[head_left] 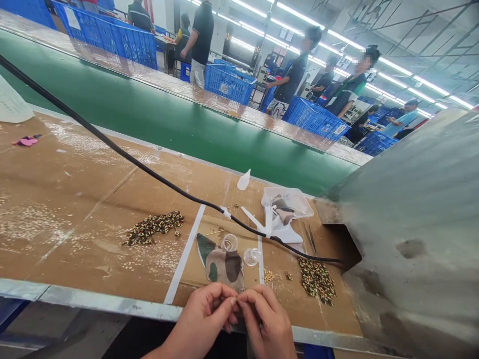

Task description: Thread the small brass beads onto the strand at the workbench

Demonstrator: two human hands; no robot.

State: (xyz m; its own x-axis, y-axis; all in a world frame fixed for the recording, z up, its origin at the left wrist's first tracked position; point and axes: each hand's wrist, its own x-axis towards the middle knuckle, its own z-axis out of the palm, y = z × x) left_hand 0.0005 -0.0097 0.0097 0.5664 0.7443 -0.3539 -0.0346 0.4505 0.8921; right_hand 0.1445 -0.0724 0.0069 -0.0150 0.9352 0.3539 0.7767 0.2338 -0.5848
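Left hand and right hand meet at the fingertips, pinching a tiny item too small to make out, just past a camouflage-print fabric scrap on a brown cardboard-covered workbench, near small clear plastic cups and speckled beads.

Overhead fluorescent tubes give bright, even light — glare streaks the conveyor belt and cardboard work surface; shadows stay faint, wide-angle distortion bends the frame's edges — the far end is slightly soft.
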